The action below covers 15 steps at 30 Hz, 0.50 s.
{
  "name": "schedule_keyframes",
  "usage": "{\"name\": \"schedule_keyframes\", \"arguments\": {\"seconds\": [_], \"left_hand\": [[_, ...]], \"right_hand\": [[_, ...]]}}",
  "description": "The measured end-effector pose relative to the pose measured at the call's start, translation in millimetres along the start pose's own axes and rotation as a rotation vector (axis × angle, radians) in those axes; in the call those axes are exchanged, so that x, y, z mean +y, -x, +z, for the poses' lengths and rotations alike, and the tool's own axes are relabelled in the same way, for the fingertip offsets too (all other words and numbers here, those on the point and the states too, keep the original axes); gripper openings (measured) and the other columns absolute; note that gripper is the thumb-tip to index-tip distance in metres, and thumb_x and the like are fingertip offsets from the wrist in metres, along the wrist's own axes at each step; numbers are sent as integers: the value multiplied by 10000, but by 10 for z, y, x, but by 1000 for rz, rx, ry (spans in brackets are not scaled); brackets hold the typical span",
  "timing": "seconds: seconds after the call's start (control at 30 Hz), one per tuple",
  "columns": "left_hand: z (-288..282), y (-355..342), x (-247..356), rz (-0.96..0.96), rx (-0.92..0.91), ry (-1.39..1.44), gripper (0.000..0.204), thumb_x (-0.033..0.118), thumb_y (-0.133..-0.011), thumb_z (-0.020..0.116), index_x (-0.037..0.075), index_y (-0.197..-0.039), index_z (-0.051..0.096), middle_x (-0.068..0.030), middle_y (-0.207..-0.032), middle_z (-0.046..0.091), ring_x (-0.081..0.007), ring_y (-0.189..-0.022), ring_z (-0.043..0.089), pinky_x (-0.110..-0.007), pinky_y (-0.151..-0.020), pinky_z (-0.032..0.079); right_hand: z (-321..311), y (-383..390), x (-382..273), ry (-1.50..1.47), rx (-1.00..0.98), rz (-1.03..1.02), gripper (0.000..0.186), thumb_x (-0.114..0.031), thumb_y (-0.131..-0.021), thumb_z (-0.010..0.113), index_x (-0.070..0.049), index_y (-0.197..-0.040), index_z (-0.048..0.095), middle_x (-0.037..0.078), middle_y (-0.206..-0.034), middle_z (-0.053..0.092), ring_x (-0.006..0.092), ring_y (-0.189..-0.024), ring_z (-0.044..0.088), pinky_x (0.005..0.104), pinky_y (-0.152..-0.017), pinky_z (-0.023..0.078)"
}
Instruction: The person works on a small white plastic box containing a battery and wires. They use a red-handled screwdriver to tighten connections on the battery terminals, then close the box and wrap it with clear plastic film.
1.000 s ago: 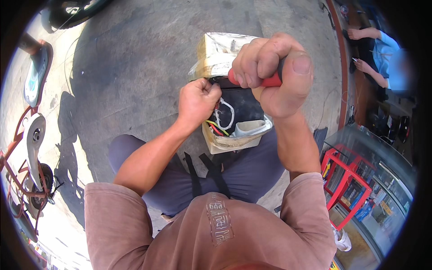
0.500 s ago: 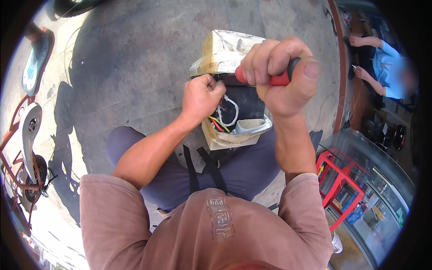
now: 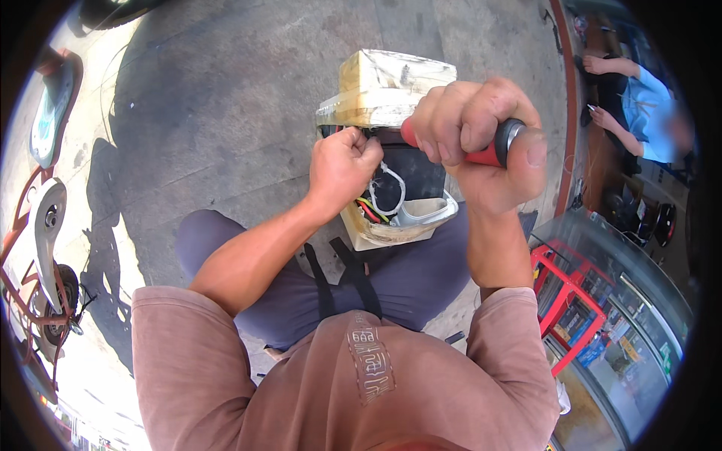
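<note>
Between my legs stands an open cream housing (image 3: pixel 395 62) with taped, grimy sides, holding a black inner unit (image 3: pixel 423 169), a white looped cable (image 3: pixel 401 178), red and yellow wires (image 3: pixel 367 209) and a pale tray (image 3: pixel 421 210). My left hand (image 3: pixel 340 171) is closed at its upper left opening; what it pinches is hidden. My right hand (image 3: pixel 485 139) grips a red-and-black handled tool (image 3: pixel 487 156) over the housing's right side; the tool's working end is hidden.
A scooter (image 3: pixel 53 218) stands at the left, a tire (image 3: pixel 113 11) at upper left. At right are a person in light blue (image 3: pixel 643 101) holding a small object, a red metal frame (image 3: pixel 575 286) and a glass display case (image 3: pixel 639 331). Concrete floor (image 3: pixel 210 90) surrounds me.
My right hand and tool have moved rightward and, in the last half second, downward. My left hand has shifted slightly right and stays closed at the opening.
</note>
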<state>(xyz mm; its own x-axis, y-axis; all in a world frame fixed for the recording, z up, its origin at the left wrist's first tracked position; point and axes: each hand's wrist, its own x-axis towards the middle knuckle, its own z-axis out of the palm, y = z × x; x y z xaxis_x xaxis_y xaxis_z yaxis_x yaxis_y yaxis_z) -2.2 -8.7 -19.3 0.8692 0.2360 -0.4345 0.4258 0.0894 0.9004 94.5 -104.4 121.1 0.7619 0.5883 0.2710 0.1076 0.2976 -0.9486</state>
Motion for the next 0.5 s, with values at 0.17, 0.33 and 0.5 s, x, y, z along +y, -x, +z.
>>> {"name": "schedule_keyframes", "arguments": {"seconds": [0.17,0.33,0.5], "left_hand": [[-8,59,77,13,41,-28,260,188,-821,708,-17,-692,614,-152,-589,616,-277,-512,613,-387,-550,485],[-30,55,41,-21,41,-4,256,190,-819,712,-17,-700,621,-153,-587,609,-277,-514,617,-391,-547,482],[-25,64,24,7,35,-7,273,196,-823,705,-21,-690,606,-152,-576,594,-290,-508,607,-401,-547,477]], "right_hand": [[104,59,-103,102,96,86,587,-652,-996,422,-111,-768,433,64,-622,490,191,-557,471,361,-557,443],[222,19,-188,217,146,156,617,-677,-995,418,-97,-785,425,70,-638,497,195,-558,483,360,-556,452],[231,86,-7,92,233,-37,567,-549,-1028,508,-26,-811,481,67,-628,519,165,-560,537,308,-519,468]]}}
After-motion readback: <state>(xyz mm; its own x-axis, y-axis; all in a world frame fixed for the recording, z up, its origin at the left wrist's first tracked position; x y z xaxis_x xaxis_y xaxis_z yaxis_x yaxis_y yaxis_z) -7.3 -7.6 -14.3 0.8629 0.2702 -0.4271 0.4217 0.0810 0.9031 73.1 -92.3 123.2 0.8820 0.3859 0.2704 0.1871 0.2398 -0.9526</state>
